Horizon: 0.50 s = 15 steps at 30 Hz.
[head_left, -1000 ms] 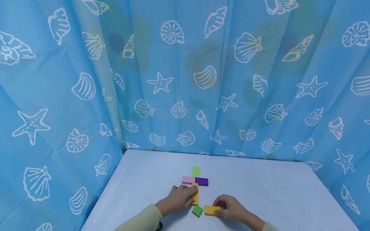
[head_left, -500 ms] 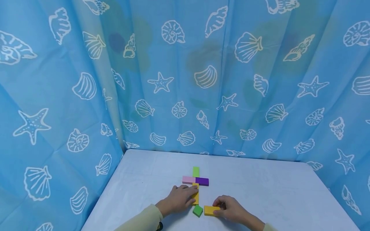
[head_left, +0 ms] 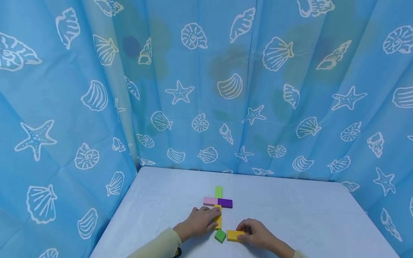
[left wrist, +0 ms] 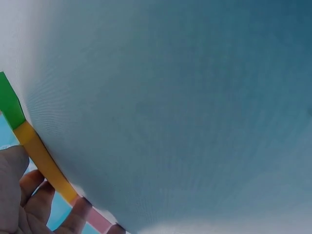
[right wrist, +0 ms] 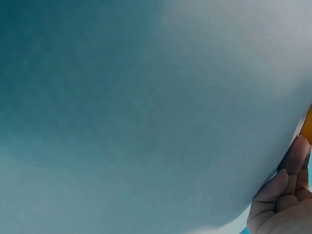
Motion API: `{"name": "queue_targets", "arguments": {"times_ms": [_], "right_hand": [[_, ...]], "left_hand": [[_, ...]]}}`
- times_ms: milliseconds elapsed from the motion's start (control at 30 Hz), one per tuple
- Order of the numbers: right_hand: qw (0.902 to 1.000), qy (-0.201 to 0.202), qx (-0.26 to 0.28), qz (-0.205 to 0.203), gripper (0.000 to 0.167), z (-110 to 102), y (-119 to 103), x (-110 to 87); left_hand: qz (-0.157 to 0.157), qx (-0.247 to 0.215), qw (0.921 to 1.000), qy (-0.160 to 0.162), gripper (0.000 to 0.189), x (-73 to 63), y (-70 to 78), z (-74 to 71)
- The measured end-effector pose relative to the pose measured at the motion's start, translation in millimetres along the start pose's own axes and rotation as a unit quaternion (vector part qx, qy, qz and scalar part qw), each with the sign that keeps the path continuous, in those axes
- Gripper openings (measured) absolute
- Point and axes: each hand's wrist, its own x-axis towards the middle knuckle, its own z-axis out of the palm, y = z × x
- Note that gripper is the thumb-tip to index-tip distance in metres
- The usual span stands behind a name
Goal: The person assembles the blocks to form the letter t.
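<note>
My left hand [head_left: 200,221] rests along the upright yellow block [head_left: 218,221], fingers on its far part and thumb against its near part. In the left wrist view the thumb and fingers [left wrist: 40,200] touch its side. My right hand [head_left: 256,233] pinches a second yellow block [head_left: 233,235], which lies crosswise with its left end close to the green block [head_left: 220,236]; only an orange sliver of it [right wrist: 307,127] shows in the right wrist view. That green block sits turned like a diamond at the near end of the upright yellow one.
Beyond the upright block, a pink block [head_left: 210,201] and a purple block [head_left: 225,203] lie end to end, with a light green block [head_left: 218,191] behind them. All lie on a white-covered table [head_left: 290,200]. A blue shell-patterned curtain [head_left: 206,89] hangs behind and at the left.
The yellow block in my right hand has slid slightly left, nearer the green block. My left hand and the other blocks stay put.
</note>
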Motion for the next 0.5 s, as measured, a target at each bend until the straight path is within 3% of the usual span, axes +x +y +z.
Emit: {"name": "queue_targets", "arguments": {"times_ms": [500], "right_hand": [[0.9999, -0.003, -0.007, -0.011, 0.020, 0.2, 2.6, 1.3]], "left_hand": [[0.004, 0.013, 0.9999, 0.008, 0.046, 0.5, 1.1, 1.1]]}}
